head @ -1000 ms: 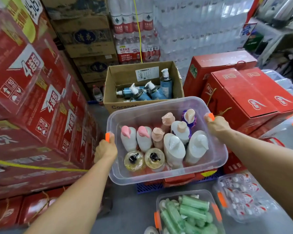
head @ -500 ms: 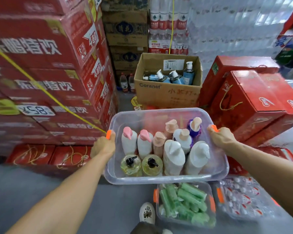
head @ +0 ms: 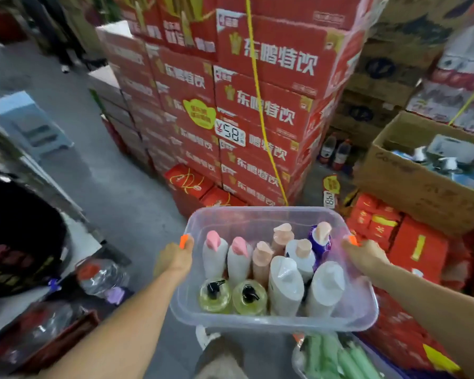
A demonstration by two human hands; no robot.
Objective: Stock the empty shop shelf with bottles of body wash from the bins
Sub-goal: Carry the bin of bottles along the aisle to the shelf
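the left hand and right hand each grip a side rim of the clear bin, held above the floor; upright body wash bottles stand inside.

A clear plastic bin with orange clips carries white bottles capped pink and peach, plus two pale yellow ones with black pumps. Red cartons bear white lettering, crossed by yellow cord.

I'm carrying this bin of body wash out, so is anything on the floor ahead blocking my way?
Straight ahead the stack of red cartons blocks the bin. The grey floor to its left looks open. No shelf is visible.
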